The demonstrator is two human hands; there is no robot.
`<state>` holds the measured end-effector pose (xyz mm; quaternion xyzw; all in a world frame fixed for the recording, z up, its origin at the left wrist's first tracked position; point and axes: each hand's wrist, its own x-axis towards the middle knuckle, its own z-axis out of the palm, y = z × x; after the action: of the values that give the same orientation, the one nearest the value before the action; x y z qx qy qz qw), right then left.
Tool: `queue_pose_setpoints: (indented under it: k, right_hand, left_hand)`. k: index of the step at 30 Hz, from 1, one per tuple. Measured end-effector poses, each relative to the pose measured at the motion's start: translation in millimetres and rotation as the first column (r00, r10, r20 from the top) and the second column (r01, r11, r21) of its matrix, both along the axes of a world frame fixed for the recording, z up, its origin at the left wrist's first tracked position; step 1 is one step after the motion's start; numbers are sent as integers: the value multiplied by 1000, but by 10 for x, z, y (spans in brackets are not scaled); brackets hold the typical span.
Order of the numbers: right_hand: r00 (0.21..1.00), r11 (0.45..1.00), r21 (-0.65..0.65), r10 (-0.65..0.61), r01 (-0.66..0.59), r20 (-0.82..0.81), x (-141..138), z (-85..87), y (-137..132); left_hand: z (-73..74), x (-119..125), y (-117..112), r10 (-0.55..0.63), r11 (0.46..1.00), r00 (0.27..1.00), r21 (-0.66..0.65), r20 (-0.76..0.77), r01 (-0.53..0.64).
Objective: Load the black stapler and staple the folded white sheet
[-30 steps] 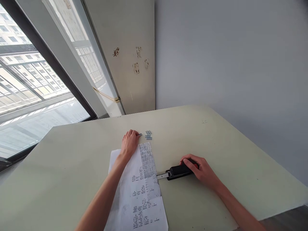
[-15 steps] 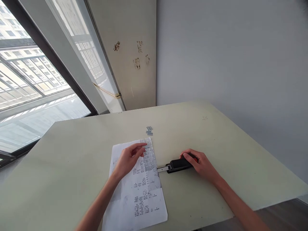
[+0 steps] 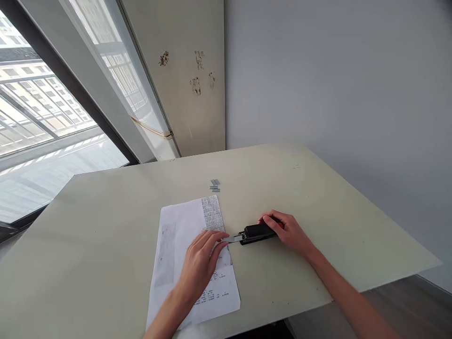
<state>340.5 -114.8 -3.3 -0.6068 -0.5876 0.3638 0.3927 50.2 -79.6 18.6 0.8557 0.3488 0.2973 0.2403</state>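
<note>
A black stapler [image 3: 257, 232] lies on the table with my right hand [image 3: 287, 231] closed around its rear end. Its metal staple tray [image 3: 238, 238] sticks out to the left, reaching the right edge of a printed paper sheet [image 3: 169, 273]. At the tray's outer end, my left hand [image 3: 201, 256] pinches a small grey staple strip [image 3: 229, 239] between thumb and fingers. The strip lies at or on the tray; how far it sits inside cannot be made out. Part of the sheet is hidden beneath my left hand and forearm.
Beyond the sheet lies a small group of several spare staple strips [image 3: 214, 185]. The pale tabletop [image 3: 106, 245] has its front edge near me at the lower right. A grey wall [image 3: 335, 84] stands behind on the right, a window [image 3: 38, 103] on the left.
My left hand has moved toward me and right, carrying the staple strip from above the sheet to the stapler's tray. My right hand still holds the stapler. The view has shifted slightly.
</note>
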Motion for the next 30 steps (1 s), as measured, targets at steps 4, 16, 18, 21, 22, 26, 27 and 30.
queue_pose_setpoints:
  k: [4,16,18,21,22,26,27,30]
  right_hand:
    - [1000,1000,-3,-2,2,-5,5,2,1]
    - [1000,1000,-6,6,-6,-4,28,-12,7]
    - [1000,1000,-6,2,-2,0,21,-8,10]
    - [1000,1000,-4,7,-7,-1,16,-9,17]
    - [1000,1000,-5,9,-9,-4,17,-10,19]
    - [999,1000,-26,11,-12,-43,25,-12,8]
    - [998,999,-31,9,-11,-58,26,-13,5]
    - [996,999,-36,16,-19,-90,23,-18,2]
  left_hand:
    - [-36,71,7,21,999,999,41,-39,-19]
    - [-101,127,-26,65,995,986,90,-153,-52]
    - [-97,140,-26,56,997,987,62,-153,-47]
    - [-80,128,-4,29,1000,988,14,-153,-27]
    - [-73,111,12,13,1000,987,-4,-157,-14]
    - [-46,-22,102,-98,993,983,-78,-157,87]
    - [-41,-58,122,-133,989,981,-90,-145,120]
    - [-36,-119,163,-236,969,966,-101,-101,227]
